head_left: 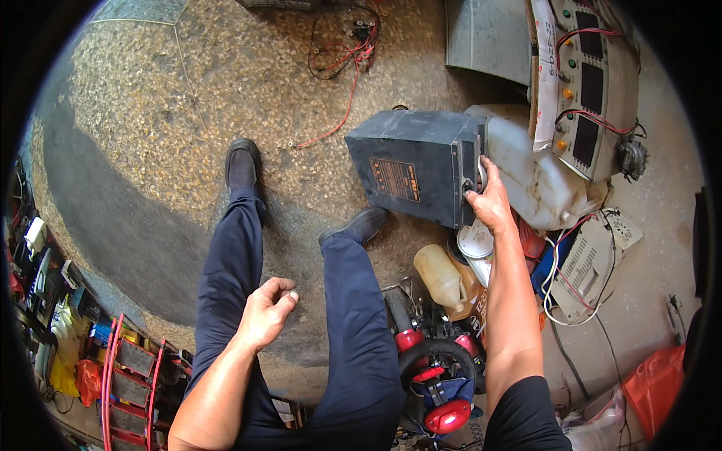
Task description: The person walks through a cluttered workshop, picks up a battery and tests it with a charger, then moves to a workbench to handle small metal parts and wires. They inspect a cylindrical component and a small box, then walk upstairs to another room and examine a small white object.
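My right hand (490, 197) grips the handle at the end of a dark grey box-shaped case (410, 135), which has an orange-printed label on its side. The case is beside a translucent white plastic jug (526, 173). My left hand (267, 308) hangs over my legs with its fingers curled together; whatever they may hold, if anything, I cannot make out.
Red and black wires (342, 113) lie on the speckled floor (150, 98). At right stand panels with displays (590, 98), a beige bottle (436, 274) and a grey electrical unit (583, 270). Red-and-black equipment (451, 413) sits beside my right leg; red framed parts (131, 376) and clutter line the left.
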A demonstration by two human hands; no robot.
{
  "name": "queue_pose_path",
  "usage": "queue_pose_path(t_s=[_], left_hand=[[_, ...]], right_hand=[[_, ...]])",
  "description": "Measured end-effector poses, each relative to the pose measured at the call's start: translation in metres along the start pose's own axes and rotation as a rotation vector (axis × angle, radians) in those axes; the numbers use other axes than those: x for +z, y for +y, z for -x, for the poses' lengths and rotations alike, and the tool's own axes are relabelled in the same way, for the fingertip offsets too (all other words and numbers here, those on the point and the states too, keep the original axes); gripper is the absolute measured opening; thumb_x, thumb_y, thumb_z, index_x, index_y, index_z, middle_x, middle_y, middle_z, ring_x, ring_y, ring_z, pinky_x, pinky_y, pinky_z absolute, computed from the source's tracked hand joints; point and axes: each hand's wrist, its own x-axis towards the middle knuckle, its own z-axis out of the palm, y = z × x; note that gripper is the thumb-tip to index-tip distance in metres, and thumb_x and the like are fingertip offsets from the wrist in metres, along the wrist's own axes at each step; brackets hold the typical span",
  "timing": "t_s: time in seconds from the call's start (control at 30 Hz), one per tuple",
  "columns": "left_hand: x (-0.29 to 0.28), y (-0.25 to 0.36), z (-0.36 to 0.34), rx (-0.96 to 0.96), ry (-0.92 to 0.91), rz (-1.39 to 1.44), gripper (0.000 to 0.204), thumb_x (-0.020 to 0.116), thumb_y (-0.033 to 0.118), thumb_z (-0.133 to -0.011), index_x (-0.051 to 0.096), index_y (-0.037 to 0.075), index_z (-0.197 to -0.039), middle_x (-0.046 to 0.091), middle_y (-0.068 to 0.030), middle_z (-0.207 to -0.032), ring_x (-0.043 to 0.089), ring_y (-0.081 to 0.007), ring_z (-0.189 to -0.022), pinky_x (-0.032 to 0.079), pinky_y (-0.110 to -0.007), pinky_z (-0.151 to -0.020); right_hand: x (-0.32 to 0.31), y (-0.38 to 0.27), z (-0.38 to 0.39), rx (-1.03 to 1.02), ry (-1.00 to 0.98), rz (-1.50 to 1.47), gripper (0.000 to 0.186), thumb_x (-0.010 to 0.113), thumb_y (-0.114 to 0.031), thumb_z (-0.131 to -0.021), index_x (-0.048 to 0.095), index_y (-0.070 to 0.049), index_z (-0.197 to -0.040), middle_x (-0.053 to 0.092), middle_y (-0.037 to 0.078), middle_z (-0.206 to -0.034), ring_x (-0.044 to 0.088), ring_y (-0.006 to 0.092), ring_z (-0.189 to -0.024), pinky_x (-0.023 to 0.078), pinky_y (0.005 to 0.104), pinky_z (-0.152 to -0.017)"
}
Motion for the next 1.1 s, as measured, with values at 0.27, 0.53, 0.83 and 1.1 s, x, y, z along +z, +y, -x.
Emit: queue_pose_path(t_s=[0.27, 0.53, 0.83, 1.1], left_hand=[[-0.008, 0.002, 0.0, 0.014, -0.003, 0.005, 0.028, 0.063, 0.016, -0.09, 0.061, -0.005, -0.109, 0.06, -0.0014, -0.08, 0.053, -0.0081, -0.074, 0.045, -0.025, -0.068], [-0.012, 0.004, 0.001, 0.005, -0.014, 0.004, 0.029, 0.063, 0.016, -0.09, 0.062, -0.005, -0.11, 0.062, -0.003, -0.081, 0.055, -0.0089, -0.075, 0.046, -0.025, -0.069], [-0.011, 0.007, 0.0, 0.013, -0.003, -0.003, 0.029, 0.063, 0.016, -0.089, 0.062, -0.005, -0.109, 0.062, -0.0026, -0.081, 0.054, -0.009, -0.075, 0.046, -0.025, -0.069], [-0.01, 0.006, 0.0, -0.001, 0.012, 0.029, 0.028, 0.063, 0.016, -0.09, 0.061, -0.005, -0.11, 0.06, -0.0009, -0.078, 0.053, -0.008, -0.073, 0.045, -0.024, -0.067]], right_hand=[[0.01, -0.007, 0.009, 0.027, 0.005, -0.034, 0.08, 0.064, -0.001, -0.07, 0.033, -0.001, -0.144, 0.052, 0.025, -0.132, 0.052, 0.0341, -0.121, 0.04, 0.0377, -0.104], [0.021, -0.019, 0.021, 0.046, 0.032, -0.076, 0.083, 0.069, -0.006, -0.068, 0.035, -0.002, -0.143, 0.053, 0.024, -0.13, 0.057, 0.035, -0.113, 0.045, 0.0383, -0.098], [0.054, -0.038, 0.054, 0.073, 0.082, -0.29, 0.057, 0.075, -0.016, -0.075, 0.053, -0.001, -0.125, 0.068, 0.018, -0.104, 0.066, 0.0238, -0.09, 0.052, 0.036, -0.083], [0.141, -0.098, 0.097, 0.145, -0.292, -0.255, 0.028, 0.071, -0.018, -0.077, 0.062, -0.001, -0.097, 0.069, 0.019, -0.09, 0.068, 0.0279, -0.084, 0.051, 0.038, -0.073]])
